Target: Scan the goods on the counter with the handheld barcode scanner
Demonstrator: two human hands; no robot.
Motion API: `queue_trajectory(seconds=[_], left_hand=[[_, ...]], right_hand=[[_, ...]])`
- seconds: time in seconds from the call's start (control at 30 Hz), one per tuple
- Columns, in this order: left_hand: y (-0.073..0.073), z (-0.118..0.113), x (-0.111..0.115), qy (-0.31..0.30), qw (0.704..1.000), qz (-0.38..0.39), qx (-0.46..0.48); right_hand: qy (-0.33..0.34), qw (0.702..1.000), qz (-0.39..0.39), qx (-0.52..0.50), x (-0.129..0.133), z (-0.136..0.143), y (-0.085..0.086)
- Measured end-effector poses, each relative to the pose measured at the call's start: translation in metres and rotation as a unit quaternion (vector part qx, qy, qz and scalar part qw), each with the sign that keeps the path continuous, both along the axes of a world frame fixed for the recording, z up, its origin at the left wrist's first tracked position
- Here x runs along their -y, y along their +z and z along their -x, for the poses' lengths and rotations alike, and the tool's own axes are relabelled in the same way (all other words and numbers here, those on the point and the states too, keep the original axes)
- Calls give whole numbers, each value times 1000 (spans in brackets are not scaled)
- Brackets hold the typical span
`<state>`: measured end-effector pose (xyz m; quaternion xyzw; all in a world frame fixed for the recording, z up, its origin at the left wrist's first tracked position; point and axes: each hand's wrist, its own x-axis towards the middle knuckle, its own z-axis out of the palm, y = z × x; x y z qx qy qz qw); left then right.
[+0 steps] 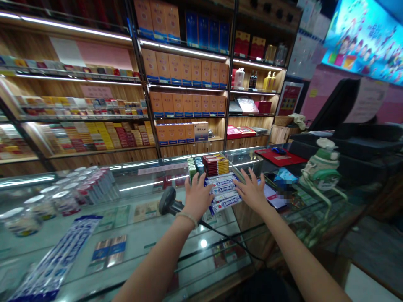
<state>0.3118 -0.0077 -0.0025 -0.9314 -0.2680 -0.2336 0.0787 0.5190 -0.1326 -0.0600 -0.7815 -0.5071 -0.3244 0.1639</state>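
Squaring up blue-white wrapped packs point(225, 184), seemingly; left hand point(197, 195), right hand point(252, 193) at opposite ends, fingers spread apart, unclamped; next calls for even inward push.

Scanner point(169, 200): partly behind left hand point(197, 196)
Packs point(225, 193): ends partly behind both left hand and right hand point(254, 192)
Screen point(368, 40): cut off by right edge
Paper point(367, 100): print blurred

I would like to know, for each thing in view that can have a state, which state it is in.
Left hand: open, fingers spread.
Right hand: open, fingers spread.
Blue-and-white packets: lying side by side between the hands.
Scanner: lying down, corded, partly hidden by the left wrist.
Jars: upright, lidded.
Green bottle: upright.
Wall screen: lit.
Shelf lights: on.
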Motion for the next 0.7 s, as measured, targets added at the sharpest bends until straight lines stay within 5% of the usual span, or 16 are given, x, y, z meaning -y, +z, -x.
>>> queue_trajectory(seconds=[0.4,0.7], left_hand=[[1,-1,0,-24,1000,-1,15],[16,10,-4,-16,999,20,46]], right_hand=[[23,999,-21,-21,1,5,9],[34,999,-15,4,1,16,44]])
